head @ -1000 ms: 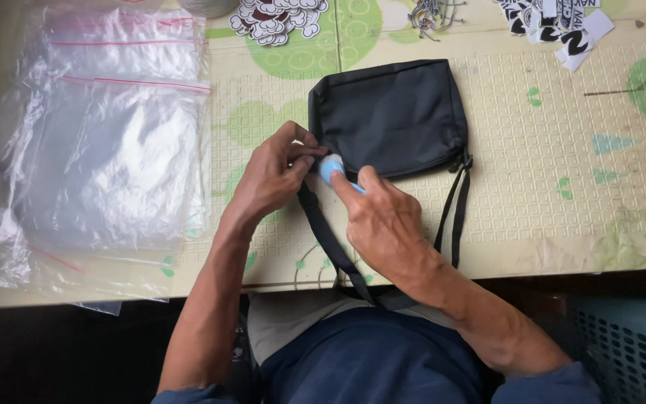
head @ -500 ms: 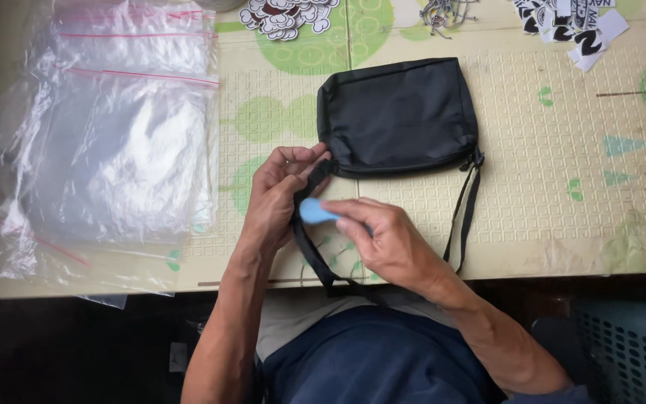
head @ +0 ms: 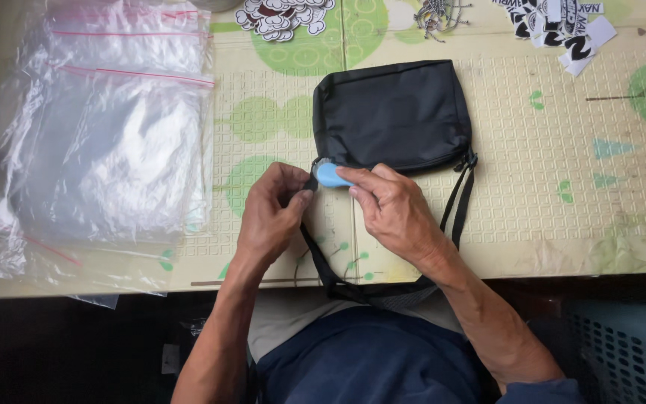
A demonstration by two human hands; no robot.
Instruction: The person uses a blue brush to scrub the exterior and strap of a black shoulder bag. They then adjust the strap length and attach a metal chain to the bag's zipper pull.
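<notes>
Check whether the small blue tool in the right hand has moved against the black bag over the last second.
Yes, slightly. The blue tool dipped below the black bag toward the table's near edge, then returned to its lower left corner, held by the right hand.

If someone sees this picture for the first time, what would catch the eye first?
Probably the small light-blue plastic tool at the table's centre, held in the right hand against the corner of the flat black fabric bag. The left hand pinches the bag's black strap. Clear zip-top plastic bags lie at left.

A single head-worn camera looks steeply down, close over the table's (head: 532, 217) near edge.
</notes>
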